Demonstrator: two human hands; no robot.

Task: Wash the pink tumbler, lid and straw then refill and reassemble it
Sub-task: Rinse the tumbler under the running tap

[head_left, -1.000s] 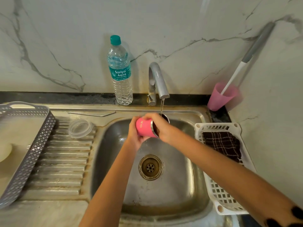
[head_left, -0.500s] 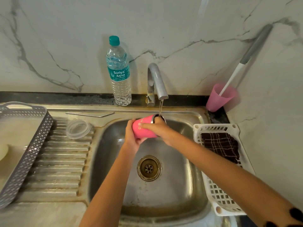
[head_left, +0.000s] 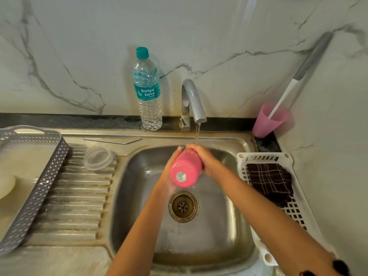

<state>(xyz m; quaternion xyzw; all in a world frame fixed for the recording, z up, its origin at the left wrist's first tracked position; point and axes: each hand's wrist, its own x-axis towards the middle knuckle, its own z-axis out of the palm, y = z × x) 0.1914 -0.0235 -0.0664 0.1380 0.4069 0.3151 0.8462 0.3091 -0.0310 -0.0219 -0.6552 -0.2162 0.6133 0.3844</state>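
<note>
While water is running from the tap (head_left: 194, 102) just beyond them, the left hand (head_left: 169, 176) and right hand (head_left: 205, 160) are gripping the pink tumbler (head_left: 186, 169) over the sink (head_left: 139, 196), seemingly tilting it mouth-away to rinse, with lid (head_left: 98, 158) and straw (head_left: 111, 140) waiting to their left.

pink tumbler (head_left: 186, 169), both hands, running tap (head_left: 192, 102)

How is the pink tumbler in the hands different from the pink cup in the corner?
The pink tumbler is opaque, deep pink, and held tipped over the sink by the left hand and right hand, its base toward the camera. The pink cup is paler, translucent, leans against the wall untouched, and holds a long-handled tool. Both are pink drinking vessels.
</note>
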